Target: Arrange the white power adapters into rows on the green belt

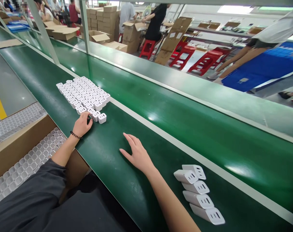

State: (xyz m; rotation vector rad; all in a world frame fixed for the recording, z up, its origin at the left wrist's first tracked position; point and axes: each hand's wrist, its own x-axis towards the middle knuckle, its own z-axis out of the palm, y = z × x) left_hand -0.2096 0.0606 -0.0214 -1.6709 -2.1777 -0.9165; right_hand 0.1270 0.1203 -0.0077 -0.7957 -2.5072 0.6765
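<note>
A block of white chargers (pixel 81 91) with slots in their upward faces stands packed in rows on the green bench. At its near end, my left hand (pixel 82 125) has its fingers curled, thumb and forefinger against a white charger (pixel 91 111); the fingers partly hide the contact. One charger (pixel 102 118) stands at the near right corner of the block. Over the bench surface, to the right, my right hand (pixel 136 153) is empty, thumb and fingers apart. Beyond my right forearm, several more white chargers (pixel 201 200) form a short, uneven row.
A cardboard box (pixel 23 146) at lower left holds a grid of white housings (pixel 36 158). A pale strip (pixel 161 129) runs along the green bench (pixel 112 174). Metal posts (pixel 85 29) rise from it. Behind are people, red stools (pixel 147 49) and stacked cartons (pixel 103 19).
</note>
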